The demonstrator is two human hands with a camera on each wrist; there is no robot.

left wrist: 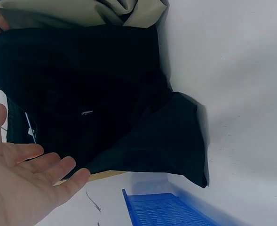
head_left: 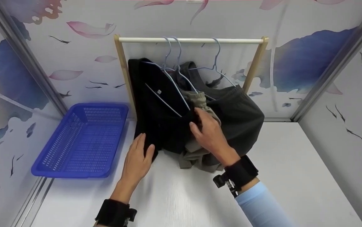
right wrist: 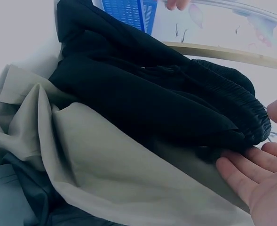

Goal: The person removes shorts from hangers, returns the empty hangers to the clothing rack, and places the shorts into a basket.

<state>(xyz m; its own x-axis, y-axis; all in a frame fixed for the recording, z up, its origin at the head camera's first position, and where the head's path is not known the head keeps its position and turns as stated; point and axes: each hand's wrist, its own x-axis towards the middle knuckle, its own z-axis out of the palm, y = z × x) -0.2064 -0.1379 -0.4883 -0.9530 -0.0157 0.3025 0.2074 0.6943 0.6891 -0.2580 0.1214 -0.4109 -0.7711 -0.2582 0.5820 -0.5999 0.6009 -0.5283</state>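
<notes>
Three garments hang on light-blue hangers from a small rack's white rod: a black garment on the left, a khaki one in the middle, a dark grey one on the right. My left hand lies flat with straight fingers at the black garment's lower edge; its palm faces the cloth. My right hand rests on the cloth where black meets khaki. Its straight fingers touch the black elastic waistband above the khaki fabric.
A blue perforated basket sits on the white tabletop to the left of the rack. Wooden posts hold the rod. Patterned walls close in the back and both sides.
</notes>
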